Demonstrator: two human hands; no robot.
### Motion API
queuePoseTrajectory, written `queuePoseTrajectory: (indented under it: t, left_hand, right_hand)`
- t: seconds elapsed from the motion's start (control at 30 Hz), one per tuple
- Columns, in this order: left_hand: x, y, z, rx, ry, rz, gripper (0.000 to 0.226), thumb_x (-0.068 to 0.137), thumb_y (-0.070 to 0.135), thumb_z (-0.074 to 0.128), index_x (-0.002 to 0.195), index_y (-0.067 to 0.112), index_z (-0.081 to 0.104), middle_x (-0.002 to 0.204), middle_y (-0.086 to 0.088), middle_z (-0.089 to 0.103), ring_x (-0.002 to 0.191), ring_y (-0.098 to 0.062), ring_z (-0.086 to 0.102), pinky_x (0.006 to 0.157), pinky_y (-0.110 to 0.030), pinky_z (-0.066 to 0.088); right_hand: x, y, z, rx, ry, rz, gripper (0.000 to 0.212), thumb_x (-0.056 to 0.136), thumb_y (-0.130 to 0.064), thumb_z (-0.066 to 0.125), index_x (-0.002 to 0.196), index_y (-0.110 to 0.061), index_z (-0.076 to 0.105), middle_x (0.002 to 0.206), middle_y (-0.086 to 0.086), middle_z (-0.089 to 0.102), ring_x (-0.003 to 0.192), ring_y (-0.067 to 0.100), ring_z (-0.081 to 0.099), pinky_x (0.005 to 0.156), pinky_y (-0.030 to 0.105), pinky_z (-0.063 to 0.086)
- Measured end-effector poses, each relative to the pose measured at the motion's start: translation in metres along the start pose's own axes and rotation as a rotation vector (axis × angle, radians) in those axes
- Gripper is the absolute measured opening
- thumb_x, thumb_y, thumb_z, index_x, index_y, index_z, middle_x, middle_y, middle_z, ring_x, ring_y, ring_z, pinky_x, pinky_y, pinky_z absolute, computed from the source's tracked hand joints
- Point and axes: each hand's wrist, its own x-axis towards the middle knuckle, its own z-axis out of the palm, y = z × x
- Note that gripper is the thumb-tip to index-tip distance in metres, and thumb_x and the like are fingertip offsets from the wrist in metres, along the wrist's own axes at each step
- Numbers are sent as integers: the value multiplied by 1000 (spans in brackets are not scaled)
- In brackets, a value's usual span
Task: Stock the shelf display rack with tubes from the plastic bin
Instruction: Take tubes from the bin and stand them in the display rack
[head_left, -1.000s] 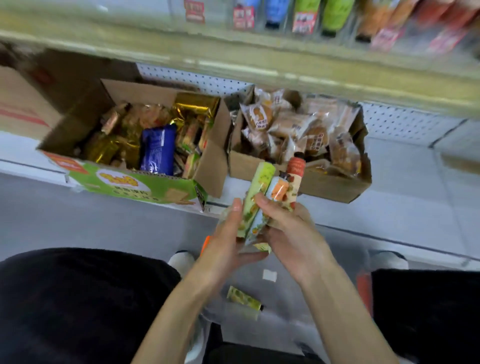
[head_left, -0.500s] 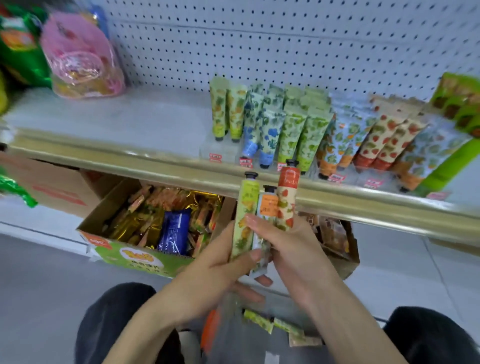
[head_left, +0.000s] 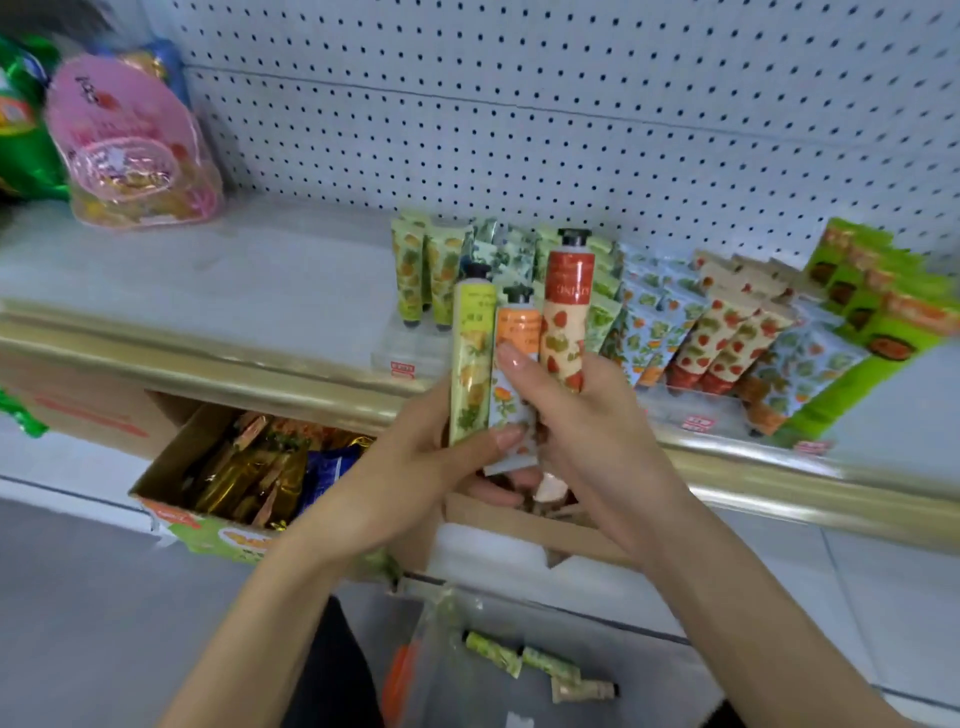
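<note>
Fronting a gold-edged shelf (head_left: 208, 291) and pegboard (head_left: 519, 130), left grip (head_left: 415, 467) and right grip (head_left: 587, 431) pinch three tubes (head_left: 514, 327).

We hold three tubes (head_left: 514, 332) upright, caps up: yellow-green, orange, strawberry-red. Behind them, rows of tubes (head_left: 727, 338) stand cap-down in the display rack (head_left: 415, 345); loose tubes (head_left: 550, 666) lie in the clear bin (head_left: 654, 675).

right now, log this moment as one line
stage: stocking | left hand + right hand: grip three tubes upright together | display rack: holds tube rows | plastic bin: loose tubes inside
</note>
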Motion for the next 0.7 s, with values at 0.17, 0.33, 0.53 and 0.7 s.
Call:
queuePoseTrajectory:
  t: [0.17,0.33,0.53,0.7]
  left_hand:
    - [10,48,0,-61,0,-16,37,86,14,55,124,16,53,108,-3,72,94,-24,71,75,-32,58]
    - [6,56,-1,-86,5,56,40,82,24,55,121,15,56,105,-11,72,94,-26,70,78,-31,57]
    - [-5,40,11,-230,41,92,45,84,21,51,126,6,51,99,-14,73,90,-26,71,67,-27,57]
    - [-3,30,17,-208,68,145,43,81,22,52,121,7,54,97,-12,74,88,-26,72,65,-27,57]
  right_hand:
    - [8,-49,-7,-111,-91,1,25,91,-31,56,99,-10,68,91,5,74,82,13,70,72,24,56]
    - [0,-60,-26,-454,-60,-228,36,92,-31,55,70,-2,55,59,10,49,52,8,46,52,13,36]
    - [-18,-72,-89,-667,87,-263,36,69,-35,72,82,-4,60,59,-1,57,46,13,53,47,30,49]
    - [-27,-97,-138,-862,221,-277,33,55,-35,78,78,-14,66,49,-1,63,38,13,56,40,22,48]
